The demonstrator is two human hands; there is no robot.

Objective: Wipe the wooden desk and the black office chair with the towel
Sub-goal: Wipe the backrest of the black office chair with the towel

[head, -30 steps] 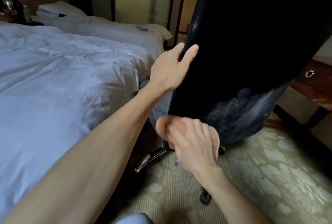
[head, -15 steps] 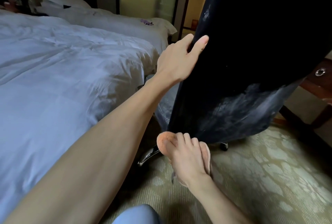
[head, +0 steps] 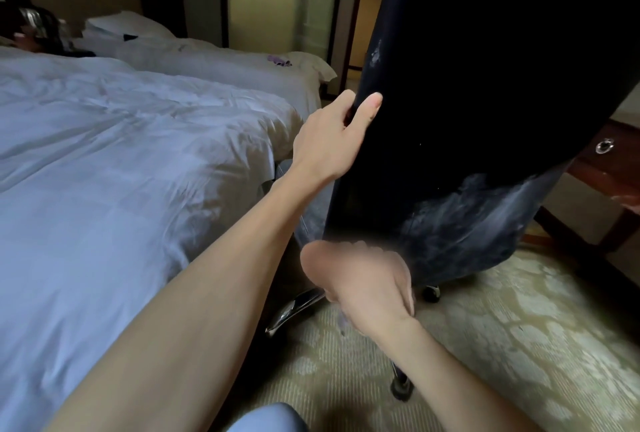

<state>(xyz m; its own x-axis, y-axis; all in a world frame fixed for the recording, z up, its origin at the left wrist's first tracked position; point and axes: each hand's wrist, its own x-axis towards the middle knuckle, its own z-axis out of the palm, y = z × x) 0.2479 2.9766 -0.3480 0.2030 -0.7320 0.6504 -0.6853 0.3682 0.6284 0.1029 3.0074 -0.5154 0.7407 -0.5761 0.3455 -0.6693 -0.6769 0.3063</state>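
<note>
A person's knee [head: 273,419] in pale blue edges the bottom of the frame, above patterned carpet [head: 519,327]. The right hand [head: 367,282], blurred, presses a peach towel [head: 313,256] against the lower edge of the black office chair [head: 485,85], beside whitish smears; whether its fingers clamp the cloth cannot be told. Below, a chrome base leg [head: 294,307] and a caster [head: 401,388] show. Higher up, the left hand [head: 329,144] grips the backrest's left edge, thumb in front, fingers wrapped behind. A white bed [head: 121,171] lies at left; the wooden desk [head: 599,168] stands behind the chair at right.
</note>
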